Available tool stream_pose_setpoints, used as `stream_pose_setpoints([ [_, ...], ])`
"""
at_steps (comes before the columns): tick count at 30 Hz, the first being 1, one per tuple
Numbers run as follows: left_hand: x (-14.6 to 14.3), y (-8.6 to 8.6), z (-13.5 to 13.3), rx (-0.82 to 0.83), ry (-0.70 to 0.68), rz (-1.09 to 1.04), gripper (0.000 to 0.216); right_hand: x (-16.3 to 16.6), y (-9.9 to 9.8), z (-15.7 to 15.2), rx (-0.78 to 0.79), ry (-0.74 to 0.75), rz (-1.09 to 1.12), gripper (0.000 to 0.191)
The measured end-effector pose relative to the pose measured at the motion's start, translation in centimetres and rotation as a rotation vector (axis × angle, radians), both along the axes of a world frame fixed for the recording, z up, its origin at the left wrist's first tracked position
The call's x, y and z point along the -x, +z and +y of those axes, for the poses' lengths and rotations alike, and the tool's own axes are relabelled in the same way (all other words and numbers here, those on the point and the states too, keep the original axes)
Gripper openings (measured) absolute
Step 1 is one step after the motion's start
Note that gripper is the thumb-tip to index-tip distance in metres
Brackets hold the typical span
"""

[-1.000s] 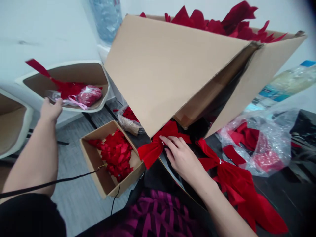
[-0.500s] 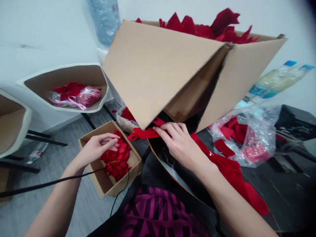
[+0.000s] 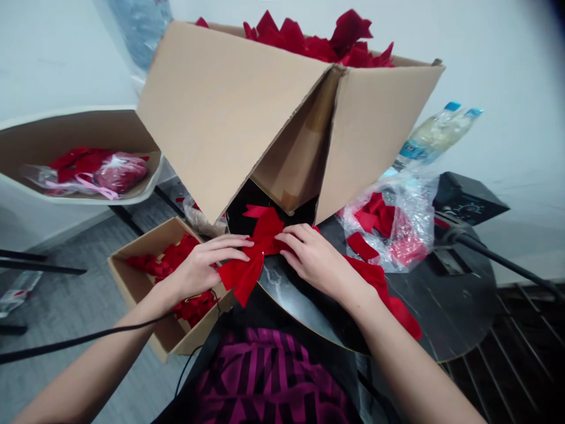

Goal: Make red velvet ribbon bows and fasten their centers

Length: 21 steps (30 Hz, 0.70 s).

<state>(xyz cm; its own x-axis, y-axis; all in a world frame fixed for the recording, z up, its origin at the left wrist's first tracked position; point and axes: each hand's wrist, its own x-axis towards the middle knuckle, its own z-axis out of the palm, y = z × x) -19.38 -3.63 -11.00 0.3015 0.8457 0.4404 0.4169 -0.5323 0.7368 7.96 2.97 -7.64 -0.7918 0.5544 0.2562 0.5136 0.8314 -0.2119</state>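
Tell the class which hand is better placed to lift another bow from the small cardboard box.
Left, probably. The left hand sits over the small cardboard box, close to the bows inside it. The right hand is farther away, on the other side of the red bow that both hands touch.

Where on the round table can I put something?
Bare black tabletop shows at the right, between the plastic bag of red bows and the rim. A narrower strip lies below the right hand. It's crowded at the red bow under both hands, by the cardboard box.
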Motion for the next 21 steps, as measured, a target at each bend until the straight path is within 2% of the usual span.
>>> stream_pose_setpoints([
  [3, 0.3, 0.5, -0.7, 0.044, 0.046, -0.051, 0.012, -0.4, 0.9, -0.5, 0.069, -0.013, 0.058, 0.033],
  [7, 0.1, 1.9, -1.3, 0.127, 0.195, -0.239, 0.007, 0.4, 2.5, -2.4, 0.204, 0.028, 0.214, 0.056],
  [8, -0.1, 2.2, -1.5, 0.138, 0.214, -0.278, 0.010, 0.6, 2.9, -2.9, 0.206, 0.048, 0.245, 0.056],
  [11, -1.3, 3.4, -1.9, 0.171, 0.246, -0.389, 0.015, 1.0, 3.7, -3.9, 0.180, 0.094, 0.365, 0.029],
  [13, -2.4, 4.4, -2.1, 0.218, 0.275, -0.470, 0.017, 0.8, 4.2, -4.2, 0.273, 0.082, 0.453, 0.015],
  [18, -4.8, 7.6, -1.6, 0.454, 0.218, -0.573, 0.033, -0.9, 6.3, -3.8, 0.685, -0.033, 0.652, 0.011],
  [21, -5.9, 9.0, -0.8, 0.527, 0.168, -0.583, 0.036, -2.2, 7.7, -3.5, 0.811, -0.061, 0.735, 0.016],
])
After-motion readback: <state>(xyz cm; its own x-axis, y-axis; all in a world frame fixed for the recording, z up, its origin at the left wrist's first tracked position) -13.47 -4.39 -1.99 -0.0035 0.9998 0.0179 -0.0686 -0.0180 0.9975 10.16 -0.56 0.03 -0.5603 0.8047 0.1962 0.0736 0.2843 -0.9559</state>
